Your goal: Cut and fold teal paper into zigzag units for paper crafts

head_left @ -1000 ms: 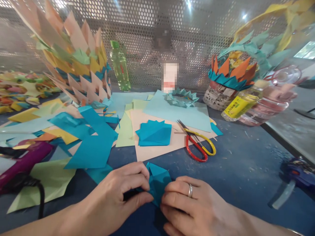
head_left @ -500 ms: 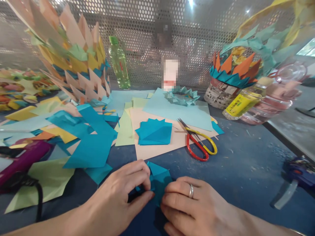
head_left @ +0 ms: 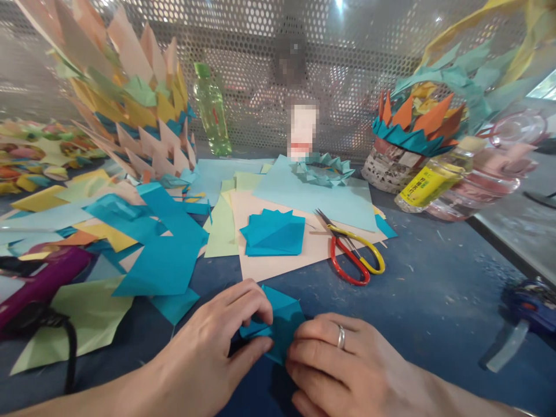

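Note:
A small teal folded paper piece (head_left: pixel 280 321) lies on the dark blue table (head_left: pixel 425 289) at the near edge. My left hand (head_left: pixel 212 347) pinches its left side with curled fingers and thumb. My right hand (head_left: pixel 343 365), with a ring on one finger, presses and grips its right side with bent fingers. Just beyond, a stack of folded teal pieces (head_left: pixel 273 233) rests on a peach sheet (head_left: pixel 313 249).
Red and yellow scissors (head_left: pixel 354 255) lie right of the stack. Loose coloured sheets (head_left: pixel 160 255) and a purple glue gun (head_left: pixel 41 284) crowd the left. Spiky paper baskets (head_left: pixel 125 110) (head_left: pixel 412 133), a green bottle (head_left: pixel 211 113), a yellow-labelled bottle (head_left: pixel 434 176) and a blue glue gun (head_left: pixel 525 307) surround the work.
My left fingers have shifted a little forward over the teal piece, flattening its left flap. The right hand has hardly moved.

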`<state>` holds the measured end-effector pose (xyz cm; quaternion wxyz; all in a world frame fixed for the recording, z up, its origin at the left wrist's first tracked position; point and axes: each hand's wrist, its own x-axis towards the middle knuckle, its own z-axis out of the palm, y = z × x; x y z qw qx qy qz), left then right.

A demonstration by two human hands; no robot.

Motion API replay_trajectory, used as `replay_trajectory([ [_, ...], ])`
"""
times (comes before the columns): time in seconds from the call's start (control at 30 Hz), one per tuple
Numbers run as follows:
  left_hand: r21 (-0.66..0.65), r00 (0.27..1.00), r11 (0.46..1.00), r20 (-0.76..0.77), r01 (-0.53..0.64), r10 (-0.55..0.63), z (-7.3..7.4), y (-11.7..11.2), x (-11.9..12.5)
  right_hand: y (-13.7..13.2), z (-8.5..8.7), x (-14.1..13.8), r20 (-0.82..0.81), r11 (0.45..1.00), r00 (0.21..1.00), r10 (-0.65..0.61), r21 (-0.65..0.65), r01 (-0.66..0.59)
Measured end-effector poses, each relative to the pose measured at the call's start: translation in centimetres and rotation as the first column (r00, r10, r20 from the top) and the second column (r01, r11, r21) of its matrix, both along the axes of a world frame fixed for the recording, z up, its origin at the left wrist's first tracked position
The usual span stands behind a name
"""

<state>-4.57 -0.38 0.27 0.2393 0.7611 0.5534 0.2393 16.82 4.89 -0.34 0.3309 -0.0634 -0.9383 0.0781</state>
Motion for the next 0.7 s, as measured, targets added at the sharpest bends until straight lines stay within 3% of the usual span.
replay_trajectory([
  [0.27, 0.004, 1.0, 1.0, 0.016, 0.003, -0.003, -0.2, 0.0, 0.0, 0.1, -0.2, -0.3, 0.064, 1.0, 0.998, -0.023, 0.011, 0.023],
  [0.47, 0.148, 0.996, 0.984, -0.015, 0.094, -0.093, 0.3, 0.0, 0.0, 0.0, -1.1, -0.3, 0.071, 1.0, 0.997, -0.027, 0.005, 0.027],
  [0.57, 0.33, 0.982, 0.927, -0.12, 0.176, -0.144, 0.0, -0.5, -0.2, 0.0, -1.0, -0.3, 0.074, 1.0, 0.997, -0.031, 0.007, 0.03],
  [0.7, 0.571, 0.953, 0.783, -0.289, 0.249, -0.092, -2.0, -1.8, -0.7, 0.0, -1.1, -0.3, 0.107, 0.999, 0.994, -0.034, 0.021, 0.032],
])
